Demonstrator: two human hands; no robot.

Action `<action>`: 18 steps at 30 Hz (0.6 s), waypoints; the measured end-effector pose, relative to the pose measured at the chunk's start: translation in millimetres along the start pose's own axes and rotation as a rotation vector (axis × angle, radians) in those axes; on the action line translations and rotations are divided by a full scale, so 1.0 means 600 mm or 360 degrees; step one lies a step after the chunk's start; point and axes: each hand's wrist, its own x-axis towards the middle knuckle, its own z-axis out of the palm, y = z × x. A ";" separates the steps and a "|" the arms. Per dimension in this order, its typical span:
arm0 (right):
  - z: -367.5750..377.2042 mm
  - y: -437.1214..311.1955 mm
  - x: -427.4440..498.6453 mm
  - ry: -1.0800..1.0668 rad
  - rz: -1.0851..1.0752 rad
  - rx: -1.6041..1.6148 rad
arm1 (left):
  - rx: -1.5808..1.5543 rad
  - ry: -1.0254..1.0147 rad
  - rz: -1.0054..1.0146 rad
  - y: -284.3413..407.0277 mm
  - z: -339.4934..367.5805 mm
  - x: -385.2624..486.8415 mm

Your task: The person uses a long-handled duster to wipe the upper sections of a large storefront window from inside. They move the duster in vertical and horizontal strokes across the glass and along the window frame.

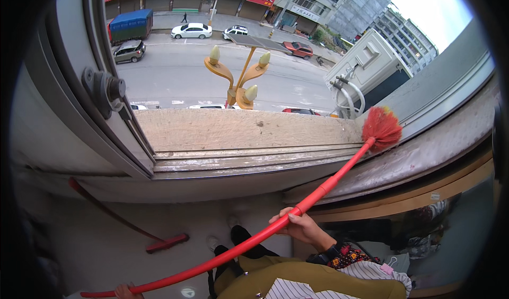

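A long red pole with a round bristle brush head (381,128) slants across the view. Its red and yellow bristles touch the right end of the window frame, by the corner of the sill. My right hand (302,228) grips the red pole (254,241) around its middle, just below the joint of the thinner section. Near the lower end of the pole, at the bottom left, my left hand (128,291) is closed around it, partly cut off by the picture's edge. The open window's sliding track (254,161) runs under the pole, with the pale outer sill (238,130) beyond.
On the left stands a sash with a metal latch (104,92). A red broom (168,243) leans below the window. To the right is a wood-framed glass surface (461,223). Outside are an air-conditioner unit (370,68), a yellow street lamp (234,94) and a road with cars.
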 end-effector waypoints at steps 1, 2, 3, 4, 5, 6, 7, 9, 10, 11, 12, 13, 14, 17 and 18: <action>-0.002 0.000 0.005 0.0085 0.0032 -0.0005 | 0.0009 0.0022 -0.0004 0.006 0.004 0.004; -0.003 0.003 0.015 0.0111 0.0040 0.0004 | 0.0020 0.0040 -0.0009 0.008 0.005 0.008; -0.002 0.005 0.024 0.0137 0.0048 0.0015 | 0.0034 0.0058 -0.0012 0.009 0.004 0.011; 0.000 0.006 0.030 0.0130 0.0064 0.0010 | 0.0033 0.0078 -0.0035 0.008 0.002 0.014; 0.002 0.007 0.034 0.0089 0.0074 -0.0007 | 0.0032 0.0096 -0.0053 0.006 -0.001 0.017; 0.006 0.007 0.034 0.0049 0.0081 -0.0018 | 0.0033 0.0116 -0.0064 0.004 -0.002 0.017; 0.009 0.007 0.032 0.0007 0.0083 -0.0019 | -0.0018 0.0066 -0.0089 0.001 -0.001 0.018; 0.015 0.003 0.021 0.0020 0.0116 0.0035 | -0.0105 -0.0013 -0.0136 -0.003 0.007 0.020; 0.016 0.000 0.017 0.0026 0.0057 0.0000 | -0.0061 0.0060 -0.0080 -0.004 0.014 0.022; 0.018 -0.001 0.017 0.0043 0.0028 0.0000 | -0.0018 0.0130 -0.0014 -0.005 0.020 0.024; 0.020 -0.002 0.020 0.0083 -0.0011 -0.0005 | 0.0020 0.0198 0.0070 -0.009 0.026 0.029; 0.023 -0.002 0.025 0.0172 -0.0008 0.0023 | 0.0010 0.0226 0.0039 -0.015 0.027 0.035; 0.026 -0.001 0.035 0.0187 0.0018 0.0052 | -0.0004 0.0257 0.0007 -0.022 0.024 0.041; 0.044 0.006 0.070 0.0058 0.0001 0.0039 | 0.0145 0.0289 -0.0014 -0.050 -0.016 0.054; 0.050 0.006 0.074 -0.0014 -0.0036 0.0026 | 0.0232 0.0296 -0.0007 -0.059 -0.041 0.054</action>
